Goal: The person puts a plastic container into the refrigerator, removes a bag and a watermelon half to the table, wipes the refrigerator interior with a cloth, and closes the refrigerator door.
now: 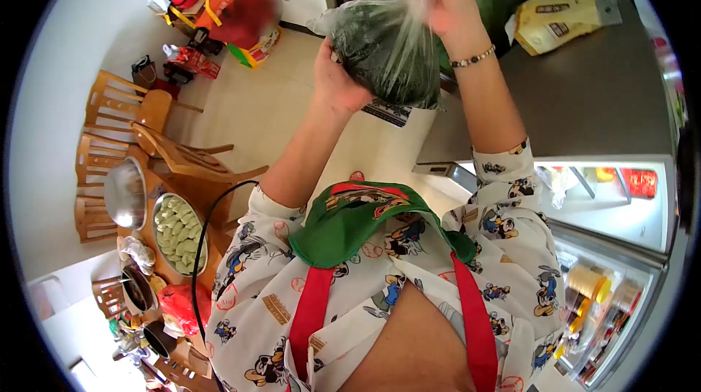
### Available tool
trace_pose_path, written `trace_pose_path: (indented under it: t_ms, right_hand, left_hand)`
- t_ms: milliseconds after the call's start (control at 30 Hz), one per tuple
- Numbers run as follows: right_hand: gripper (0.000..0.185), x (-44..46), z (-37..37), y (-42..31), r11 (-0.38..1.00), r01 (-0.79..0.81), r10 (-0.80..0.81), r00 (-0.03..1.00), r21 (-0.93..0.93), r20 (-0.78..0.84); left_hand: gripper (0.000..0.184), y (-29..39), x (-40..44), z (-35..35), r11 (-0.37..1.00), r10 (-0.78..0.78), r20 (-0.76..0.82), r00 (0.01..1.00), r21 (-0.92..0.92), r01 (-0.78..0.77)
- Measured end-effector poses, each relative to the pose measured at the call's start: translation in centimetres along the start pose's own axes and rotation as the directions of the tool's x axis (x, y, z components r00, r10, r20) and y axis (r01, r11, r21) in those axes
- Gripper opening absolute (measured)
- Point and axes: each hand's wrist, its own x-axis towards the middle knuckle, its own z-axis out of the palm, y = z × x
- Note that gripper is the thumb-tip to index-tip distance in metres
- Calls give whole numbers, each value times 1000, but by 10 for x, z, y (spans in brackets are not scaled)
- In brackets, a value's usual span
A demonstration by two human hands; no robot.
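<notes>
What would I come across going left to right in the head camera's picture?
Metal bowl → dish of pale green, dumpling-like pieces → clear bag of greens, with the left hand against it and the right hand gripping its top → yellow packet.

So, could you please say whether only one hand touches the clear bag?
No, the left hand holds the clear bag while the right hand grips its gathered top.
</notes>
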Motion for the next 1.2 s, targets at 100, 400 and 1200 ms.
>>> trace_pose_path:
  t_ms: [100, 400, 1200]
  right_hand:
    - [16, 43, 1, 8, 995, -73, 63, 987, -62, -146]
    - [19, 58, 51, -3, 954, -193, 204, 979, -230, 22]
    - [28, -350, 6, -104, 803, 117, -173, 984, -584, -40]
  left_hand:
    - [58, 16, -1, 10, 1000, -6, -70, 998, -3, 5]
    - [59, 41, 8, 4, 998, 59, 10, 998, -18, -58]
    - [35, -206, 35, -28, 515, -449, -38, 893, 805, 294]
